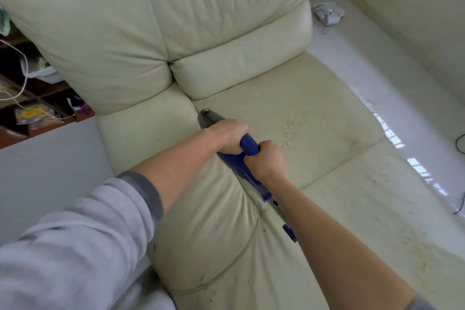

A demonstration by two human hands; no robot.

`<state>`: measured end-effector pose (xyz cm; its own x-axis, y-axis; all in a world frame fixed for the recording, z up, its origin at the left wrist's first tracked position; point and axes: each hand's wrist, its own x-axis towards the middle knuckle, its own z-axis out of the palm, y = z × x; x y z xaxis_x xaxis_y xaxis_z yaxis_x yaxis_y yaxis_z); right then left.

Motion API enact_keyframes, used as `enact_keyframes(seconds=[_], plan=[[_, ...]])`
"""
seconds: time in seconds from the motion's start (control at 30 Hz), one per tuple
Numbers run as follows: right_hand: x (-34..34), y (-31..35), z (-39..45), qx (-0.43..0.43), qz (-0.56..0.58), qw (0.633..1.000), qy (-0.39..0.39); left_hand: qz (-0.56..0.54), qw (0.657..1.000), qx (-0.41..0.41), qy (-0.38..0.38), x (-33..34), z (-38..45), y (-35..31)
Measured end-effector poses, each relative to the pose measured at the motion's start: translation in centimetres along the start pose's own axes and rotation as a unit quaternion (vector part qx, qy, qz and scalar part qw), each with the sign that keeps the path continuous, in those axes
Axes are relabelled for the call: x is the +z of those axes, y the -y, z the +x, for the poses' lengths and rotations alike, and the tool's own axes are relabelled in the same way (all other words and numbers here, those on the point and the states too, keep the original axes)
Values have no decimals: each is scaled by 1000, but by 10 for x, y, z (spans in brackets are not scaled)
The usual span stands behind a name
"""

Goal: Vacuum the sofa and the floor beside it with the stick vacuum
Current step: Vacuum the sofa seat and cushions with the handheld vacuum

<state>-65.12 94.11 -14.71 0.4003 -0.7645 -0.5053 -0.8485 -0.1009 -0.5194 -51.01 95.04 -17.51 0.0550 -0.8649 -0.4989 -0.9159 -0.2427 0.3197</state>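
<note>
stick vacuum (247, 148) is held low over the sofa (226, 33) seat, long axis running diagonally from near-right up to far-left, grey nose (205, 118) set at the crease where seat meets armrest and back cushion. body is blue plastic w/ a grey front end; nozzle tip is hidden, contact w/ the seat can't be told. left hand (227, 136) is wrapped over the front of the body, fingers curled round it. right hand (268, 158) is gripped on the handle just behind, fingers closed round it, the 2 hands nearly touching. crumb patch (288, 131) lies on the seat to the right of the nose, just beside the right hand, so the next pass is judged to need a swing right across the axis. floor (377, 78) beside the sofa is seen at right, glossy white; charger w/ cable (328, 15) lies on it near the far corner.
</note>
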Motion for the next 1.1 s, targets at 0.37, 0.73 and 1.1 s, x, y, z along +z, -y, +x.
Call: enact_keyframes(seconds=[0.37, 0.73, 1.1], plan=[[33, 68, 43, -15, -11, 1000, -12, 18, 999, -28, 13, -31, 12, 71], [4, 48, 76, -80, 5, 995, 51, -53, 995, -19, -78, -22, 41, 82], [6, -16, 51, 48, -50, 970, 231, -264, 936, -164, -164, -2, 34, 65]])
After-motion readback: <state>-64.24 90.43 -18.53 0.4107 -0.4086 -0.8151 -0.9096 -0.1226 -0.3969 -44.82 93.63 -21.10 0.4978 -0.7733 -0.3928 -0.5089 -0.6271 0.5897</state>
